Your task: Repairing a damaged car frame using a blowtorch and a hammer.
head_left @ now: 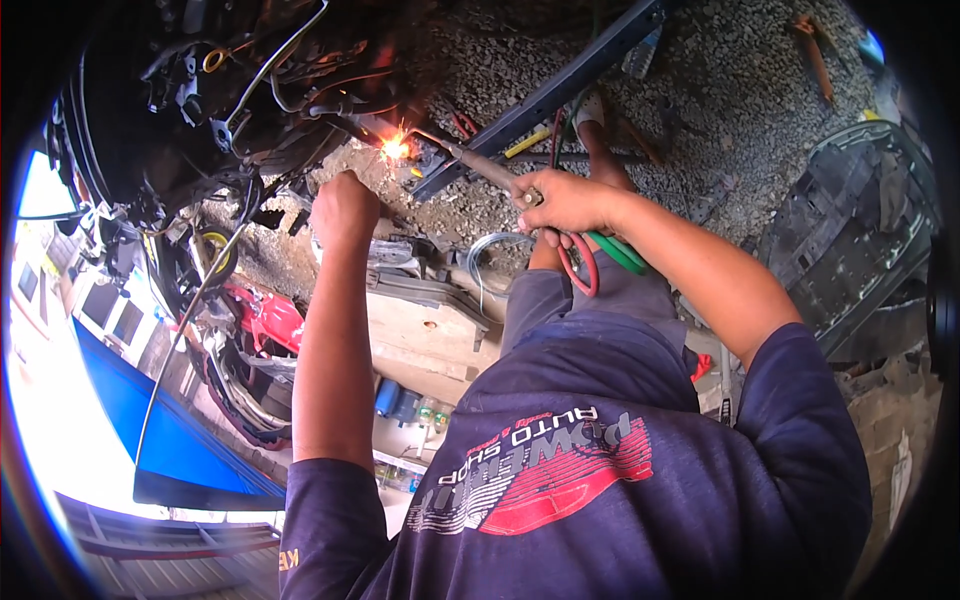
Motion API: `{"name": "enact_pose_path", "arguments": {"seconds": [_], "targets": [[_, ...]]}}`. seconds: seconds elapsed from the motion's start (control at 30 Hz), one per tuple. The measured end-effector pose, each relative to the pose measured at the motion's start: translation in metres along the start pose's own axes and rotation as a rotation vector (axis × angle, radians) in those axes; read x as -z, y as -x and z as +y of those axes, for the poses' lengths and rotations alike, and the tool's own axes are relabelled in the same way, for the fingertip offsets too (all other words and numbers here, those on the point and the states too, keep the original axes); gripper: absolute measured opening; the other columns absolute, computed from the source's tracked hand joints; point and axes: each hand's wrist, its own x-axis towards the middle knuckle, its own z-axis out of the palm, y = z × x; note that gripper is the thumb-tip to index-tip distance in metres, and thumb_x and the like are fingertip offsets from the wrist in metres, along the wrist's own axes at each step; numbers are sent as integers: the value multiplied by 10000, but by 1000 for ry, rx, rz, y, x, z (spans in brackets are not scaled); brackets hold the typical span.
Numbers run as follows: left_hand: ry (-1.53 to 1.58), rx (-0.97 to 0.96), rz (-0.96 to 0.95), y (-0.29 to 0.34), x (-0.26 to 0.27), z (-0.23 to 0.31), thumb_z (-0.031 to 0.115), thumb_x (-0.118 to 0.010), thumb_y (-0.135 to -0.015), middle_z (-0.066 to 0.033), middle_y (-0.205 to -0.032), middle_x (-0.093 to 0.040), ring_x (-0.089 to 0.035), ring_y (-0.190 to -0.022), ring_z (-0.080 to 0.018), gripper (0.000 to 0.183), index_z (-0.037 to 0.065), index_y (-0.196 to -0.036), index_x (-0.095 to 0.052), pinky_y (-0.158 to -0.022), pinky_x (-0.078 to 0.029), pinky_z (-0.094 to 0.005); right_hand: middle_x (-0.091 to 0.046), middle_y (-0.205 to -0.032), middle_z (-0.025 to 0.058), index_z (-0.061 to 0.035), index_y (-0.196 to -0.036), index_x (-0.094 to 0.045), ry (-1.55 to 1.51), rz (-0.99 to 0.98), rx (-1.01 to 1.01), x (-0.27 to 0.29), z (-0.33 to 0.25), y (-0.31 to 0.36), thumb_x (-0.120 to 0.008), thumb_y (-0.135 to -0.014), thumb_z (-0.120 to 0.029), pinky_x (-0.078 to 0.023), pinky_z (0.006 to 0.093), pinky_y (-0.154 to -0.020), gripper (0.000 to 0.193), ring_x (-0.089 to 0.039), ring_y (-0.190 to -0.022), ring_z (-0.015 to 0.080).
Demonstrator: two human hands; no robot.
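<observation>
My right hand (572, 203) is wrapped round the handle of a gas torch (484, 166). A red hose (583, 268) and a green hose (620, 252) hang below that hand. The torch's thin bent tip points left, and bright orange flame and sparks (395, 148) glare just beyond it, beside a dark metal part. Below and left of the sparks, my left hand (345, 208) is closed in a fist with its back toward me. Whatever its fingers may hold is hidden. Dark vehicle underparts (170, 110) with loose wires fill the upper left.
A dark steel beam (540, 100) slants across the gravel (720, 110), near a yellow stick (527, 143). Coiled wire (495, 243) lies beside my leg. Broken black vehicle panels (850, 220) lie at right. A red part (268, 317) and a blue panel (160, 410) are at left.
</observation>
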Motion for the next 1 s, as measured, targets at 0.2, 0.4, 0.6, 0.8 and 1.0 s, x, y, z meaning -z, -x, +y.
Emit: {"name": "enact_pose_path", "arguments": {"seconds": [0.2, 0.4, 0.6, 0.8, 1.0], "targets": [[-37, -32, -51, 1, 1, -2, 197, -533, -993, -253, -1136, -779, -751, -1089, -443, 315, 82, -1090, -810, -948, -590, -541, -710, -849, 87, -63, -1143, -554, 8, -9, -4, 0, 0, -3, -700, -972, -105, -535, 317, -470, 229, -682, -590, 159], [-42, -36, -27, -1, -1, -3, 193, -535, -992, -242, -1150, -782, -751, -1094, -437, 314, 86, -1093, -814, -952, -591, -536, -708, -844, 82, -74, -1131, -553, 13, -15, 7, 0, 3, -4, -700, -974, -109, -533, 318, -472, 218, -677, -587, 155], [-17, -11, 12, -3, -5, -4, 196, -739, -887, -232, -1108, -795, -768, -1081, -410, 227, 70, -1055, -825, -953, -601, -483, -713, -863, 85, -73, -1158, -552, 55, -18, -31, -1, 0, -2, -697, -983, -114, -534, 319, -475, 231, -677, -595, 156], [-16, -19, 7, -3, -3, -5, 213, -626, -956, -242, -1122, -787, -758, -1084, -427, 262, 80, -1076, -818, -948, -596, -512, -713, -863, 85, -55, -1203, -551, -8, -2, -8, -1, -2, 0, -700, -976, -109, -540, 326, -484, 277, -676, -592, 159], [-20, -44, 15, -1, -5, -6, 221, -528, -1014, -258, -1100, -780, -753, -1062, -446, 318, 88, -1074, -811, -934, -593, -544, -714, -865, 85, -57, -1223, -552, 22, -10, -25, -1, -2, -1, -696, -976, -101, -536, 326, -482, 289, -676, -594, 158]]}}
